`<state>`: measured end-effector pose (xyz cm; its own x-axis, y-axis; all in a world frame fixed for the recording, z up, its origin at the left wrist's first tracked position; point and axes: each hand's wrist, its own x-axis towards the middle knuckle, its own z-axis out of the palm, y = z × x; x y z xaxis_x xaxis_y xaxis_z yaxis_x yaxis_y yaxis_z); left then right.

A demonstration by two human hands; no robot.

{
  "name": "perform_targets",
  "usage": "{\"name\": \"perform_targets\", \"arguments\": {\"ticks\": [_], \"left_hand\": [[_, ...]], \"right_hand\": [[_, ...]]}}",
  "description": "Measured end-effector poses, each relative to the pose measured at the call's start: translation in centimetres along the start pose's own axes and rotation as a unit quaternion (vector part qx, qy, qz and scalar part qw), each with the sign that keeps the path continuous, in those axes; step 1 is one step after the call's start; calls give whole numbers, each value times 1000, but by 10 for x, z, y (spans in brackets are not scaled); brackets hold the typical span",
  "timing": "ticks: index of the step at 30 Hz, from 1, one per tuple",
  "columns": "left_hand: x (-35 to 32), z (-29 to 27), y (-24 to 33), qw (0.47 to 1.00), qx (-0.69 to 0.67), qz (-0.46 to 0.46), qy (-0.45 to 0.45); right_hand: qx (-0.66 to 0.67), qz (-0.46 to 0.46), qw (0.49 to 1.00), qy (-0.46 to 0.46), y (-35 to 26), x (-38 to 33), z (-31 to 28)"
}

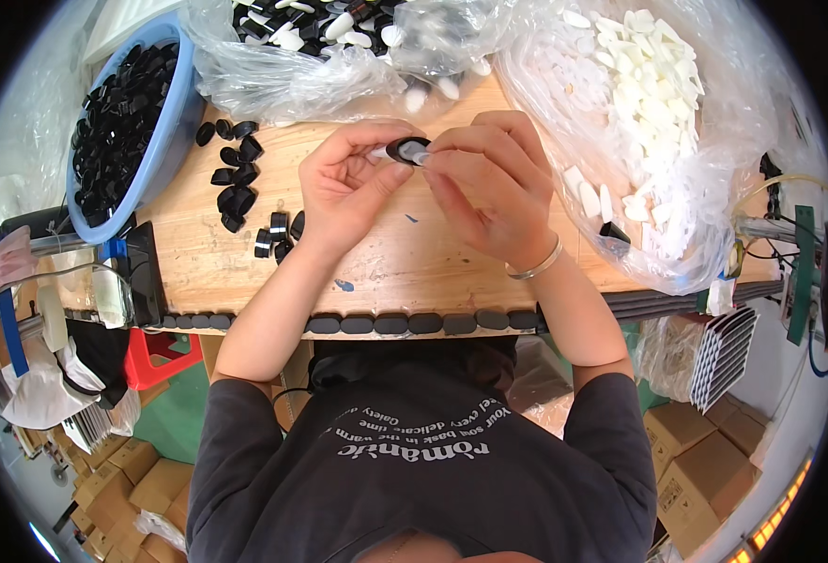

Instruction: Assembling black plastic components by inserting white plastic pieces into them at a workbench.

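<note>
Above the middle of the wooden table, my left hand (344,186) pinches a small black oval cap (398,147) between thumb and fingers. A white tip shows beside the cap at the left fingertips. From the other side my right hand (497,183) is closed, its thumb and forefinger pinching a small whitish translucent piece (421,158) at the cap's opening. Whether that piece sits inside the cap, I cannot tell. Left of my left hand, several loose black caps (236,202) lie scattered on the table (386,253).
A blue basin (185,103) full of black caps stands at the left. Behind my hands, a clear plastic bag (273,89) holds black and white pieces. Another clear bag (564,122) at the right holds white pieces (653,70). Black ovals (391,324) line the table's near edge.
</note>
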<state>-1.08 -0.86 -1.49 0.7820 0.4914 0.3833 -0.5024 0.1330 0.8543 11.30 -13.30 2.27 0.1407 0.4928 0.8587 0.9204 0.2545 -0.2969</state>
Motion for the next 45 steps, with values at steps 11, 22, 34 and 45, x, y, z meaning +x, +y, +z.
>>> {"name": "perform_targets", "arguments": {"ticks": [11, 22, 34, 45], "left_hand": [[1, -2, 2, 999, 33, 37, -7], [2, 0, 3, 1000, 7, 14, 11], [10, -10, 6, 993, 73, 23, -90], [12, -17, 8, 986, 74, -31, -147]], "right_hand": [[45, 34, 998, -20, -1, -2, 1], [25, 25, 999, -19, -3, -5, 4], [309, 330, 891, -37, -1, -6, -9], [312, 425, 831, -177, -1, -2, -15]]}}
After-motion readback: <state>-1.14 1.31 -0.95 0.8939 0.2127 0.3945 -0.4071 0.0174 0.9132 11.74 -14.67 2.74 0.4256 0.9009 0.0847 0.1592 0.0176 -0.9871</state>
